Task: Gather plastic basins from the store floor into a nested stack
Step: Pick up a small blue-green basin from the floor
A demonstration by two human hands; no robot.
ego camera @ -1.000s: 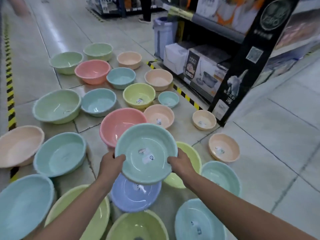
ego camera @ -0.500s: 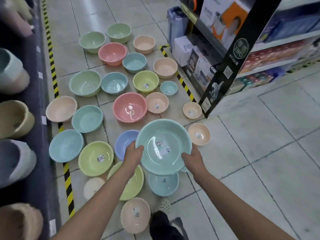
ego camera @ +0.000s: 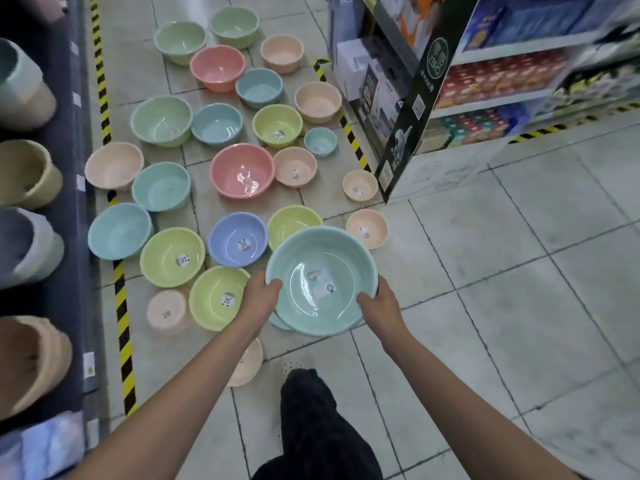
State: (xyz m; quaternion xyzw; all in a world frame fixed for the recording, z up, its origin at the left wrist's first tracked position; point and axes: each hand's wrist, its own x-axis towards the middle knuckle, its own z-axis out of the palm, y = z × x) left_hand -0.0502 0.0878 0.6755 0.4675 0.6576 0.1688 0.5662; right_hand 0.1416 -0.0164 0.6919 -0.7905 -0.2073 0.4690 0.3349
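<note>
I hold a mint-green basin [ego camera: 320, 258] in the air in front of me, its open side up and two stickers inside. My left hand [ego camera: 259, 299] grips its left rim and my right hand [ego camera: 379, 301] grips its right rim. Directly beneath it a light blue basin [ego camera: 278, 322] peeks out on the floor. Several more basins lie spread over the tiles ahead: a violet one [ego camera: 239, 242], a large pink one [ego camera: 242, 169], a yellow-green one [ego camera: 216, 297] by my left wrist, a peach one [ego camera: 366, 228] to the right.
A dark shelf unit [ego camera: 398, 133] with boxed goods stands at the right. On the left a rack holds stacked basins [ego camera: 27, 174] on their sides. Yellow-black tape [ego camera: 119, 306] edges the floor. My dark trouser leg [ego camera: 318, 420] and a pale shoe [ego camera: 289, 367] are below.
I have stood up and stepped back, so the floor basins look smaller and farther. The mint basin stays in both hands and has shifted rightward, over the light blue basin.
</note>
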